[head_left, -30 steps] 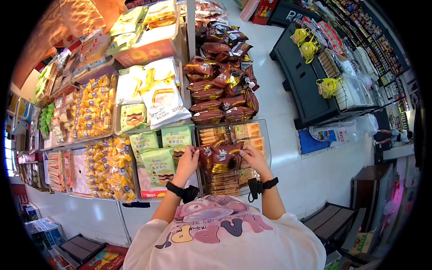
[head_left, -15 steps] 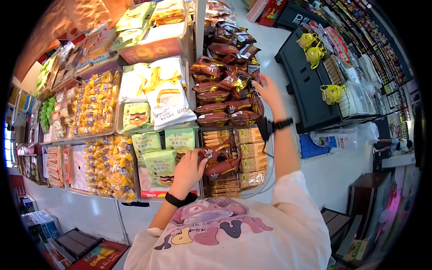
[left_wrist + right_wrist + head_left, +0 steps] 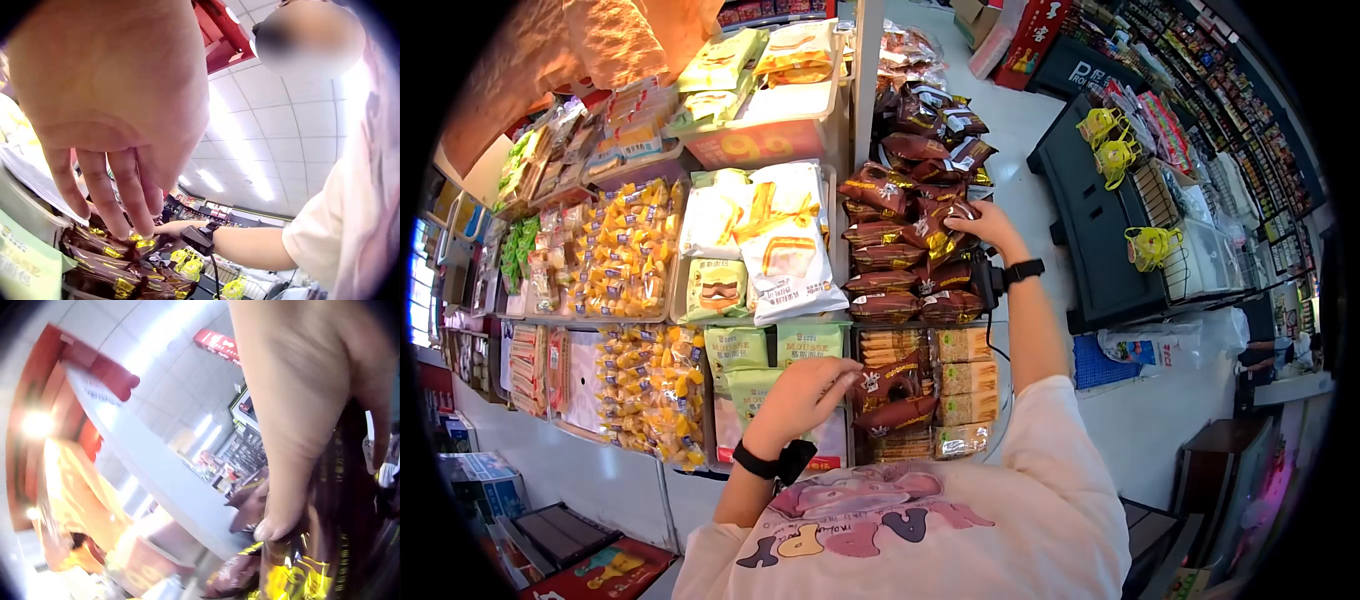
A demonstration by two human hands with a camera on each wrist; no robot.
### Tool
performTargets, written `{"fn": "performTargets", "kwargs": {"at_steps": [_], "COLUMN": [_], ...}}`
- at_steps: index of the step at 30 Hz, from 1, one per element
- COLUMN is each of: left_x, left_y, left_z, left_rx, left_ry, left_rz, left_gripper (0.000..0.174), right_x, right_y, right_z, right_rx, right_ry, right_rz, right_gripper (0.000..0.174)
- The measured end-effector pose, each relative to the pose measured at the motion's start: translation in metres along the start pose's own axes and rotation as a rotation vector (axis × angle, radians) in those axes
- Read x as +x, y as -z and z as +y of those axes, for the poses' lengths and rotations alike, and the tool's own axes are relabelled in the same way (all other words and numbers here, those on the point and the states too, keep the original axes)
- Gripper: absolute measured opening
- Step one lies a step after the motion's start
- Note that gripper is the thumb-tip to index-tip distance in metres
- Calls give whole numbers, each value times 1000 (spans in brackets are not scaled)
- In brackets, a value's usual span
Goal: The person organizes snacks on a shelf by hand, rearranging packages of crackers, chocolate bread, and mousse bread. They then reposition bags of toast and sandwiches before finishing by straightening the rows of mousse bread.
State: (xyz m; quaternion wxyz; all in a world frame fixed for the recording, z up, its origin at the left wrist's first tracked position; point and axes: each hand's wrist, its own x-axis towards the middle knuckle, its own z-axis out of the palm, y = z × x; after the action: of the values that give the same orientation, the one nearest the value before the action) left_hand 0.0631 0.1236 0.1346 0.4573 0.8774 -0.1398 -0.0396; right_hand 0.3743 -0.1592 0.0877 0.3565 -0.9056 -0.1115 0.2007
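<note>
My right hand grips a dark brown snack bag at the right side of the pile. In the right wrist view the thumb presses against that shiny brown bag with yellow print. My left hand hovers over the green mousse bread packets, its fingers loose and holding nothing. Just beyond its fingertips, brown bags lie on top of stick-shaped snacks in a clear tray. In the left wrist view the fingers hang down, overlapping the brown pile behind.
White bread bags fill a bin left of the pile. Yellow-wrapped sweets lie further left. A pale post rises beside the pile's far end. Across the aisle on the right stands a dark counter with baskets.
Both hands held a brown bag over the stick snacks; it now lies there released. My right hand has reached forward to the pile and grasped another bag. The left hand has drawn back slightly.
</note>
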Motion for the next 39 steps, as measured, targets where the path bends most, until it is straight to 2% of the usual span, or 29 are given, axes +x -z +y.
{"fn": "performTargets", "kwargs": {"at_steps": [2, 5, 8, 9, 10, 12, 14, 16, 17, 18, 21, 24, 26, 27, 28, 30, 31, 33, 36, 37, 39], "left_x": [9, 24, 31, 33, 35, 37, 39, 41, 43, 44, 39, 21, 5, -2, -10, -22, -27, -33, -40, -42, -44], "left_y": [-6, -19, -31, -31, -33, -47, -66, -84, -86, -88, -86, -69, -58, -54, -51, -45, -42, -36, -25, -23, -18], "left_z": [-7, -13, -8, -2, 2, -1, -11, -20, -18, -19, -20, -28, -32, -41, -44, -49, -52, -51, -53, -54, -54], "left_rx": [-6, 45, 41, 35, 29, -135, -334, -568, -672, -652, -843, -925, -915, -892, -899, -914, -912, -920, -893, -895, -902], "left_ry": [-19, -52, -51, -23, 5, 94, 170, 237, 164, 246, 299, 315, 354, 362, 370, 387, 391, 404, 414, 406, 407], "left_rz": [23, 41, 31, 10, -10, 32, 33, -4, 23, 98, 189, 173, 163, 144, 162, 201, 211, 231, 258, 269, 294], "left_gripper": [21, 19, 21, 25, 28, 45, 65, 85, 94, 93, 88, 85, 82, 88, 90, 95, 101, 100, 100, 100, 99], "right_x": [-12, -48, -81, -96, -112, -146, -166, -187, -198, -206, -218, -193, -144, -121, -98, -61, -46, -20, 23, 25, 24], "right_y": [-11, -22, -24, -21, -21, -25, -51, -81, -95, -103, -97, -58, -40, -28, -17, -6, -4, -2, -15, -20, -26], "right_z": [13, 21, 33, 37, 34, 30, 40, 32, 19, 8, 0, 1, 59, 77, 89, 99, 101, 105, 126, 120, 112], "right_rx": [340, 428, 528, 610, 731, 975, 1084, 1102, 1123, 1146, 1020, 805, 628, 454, 275, 138, 51, -128, -115, -236, -211], "right_ry": [78, 163, 116, 99, 70, 8, 46, 57, 64, 69, -26, 113, 115, 93, 71, 63, -4, -130, -122, -79, -74], "right_rz": [80, 197, 226, 213, 166, 71, 33, 3, -27, -55, -124, -32, 205, 377, 544, 697, 651, 545, 294, 350, 389], "right_gripper": [52, 58, 59, 44, 40, 32, 27, 30, 33, 35, 31, 29, 32, 35, 39, 46, 45, 45, 45, 40, 37]}}
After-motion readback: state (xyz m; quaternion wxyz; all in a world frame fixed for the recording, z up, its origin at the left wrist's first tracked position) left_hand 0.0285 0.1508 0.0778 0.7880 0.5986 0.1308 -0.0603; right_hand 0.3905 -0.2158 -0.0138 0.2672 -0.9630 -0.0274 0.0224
